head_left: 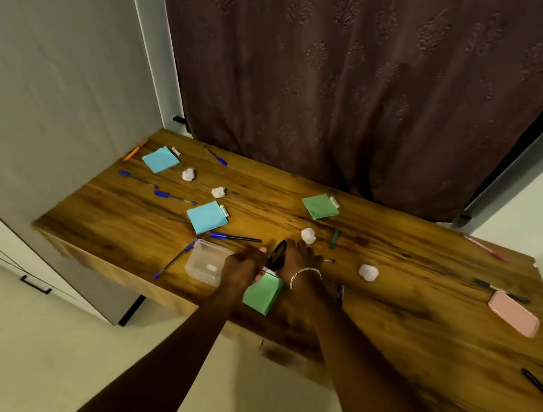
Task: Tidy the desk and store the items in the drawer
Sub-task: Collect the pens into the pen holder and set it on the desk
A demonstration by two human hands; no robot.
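My right hand [301, 256], a bracelet at its wrist, grips a black oblong object [278, 253] above the wooden desk [405, 310]. My left hand [243, 266] meets it from the left, fingers curled at the object's lower end; what they pinch is hidden. Just below both hands lies a green sticky-note pad [261, 296], and a clear plastic box [206, 261] stands to their left. Pens, more note pads and crumpled paper balls are scattered over the desk. No drawer shows.
Blue pads [160, 159] [206, 217] and a green pad [319, 206] lie further back. Paper balls [307, 235] [368, 272] sit right of the hands. A pink tray [514, 314] is at the right, a black pen [542, 390] near the front right edge. A grey cabinet [51, 107] stands left.
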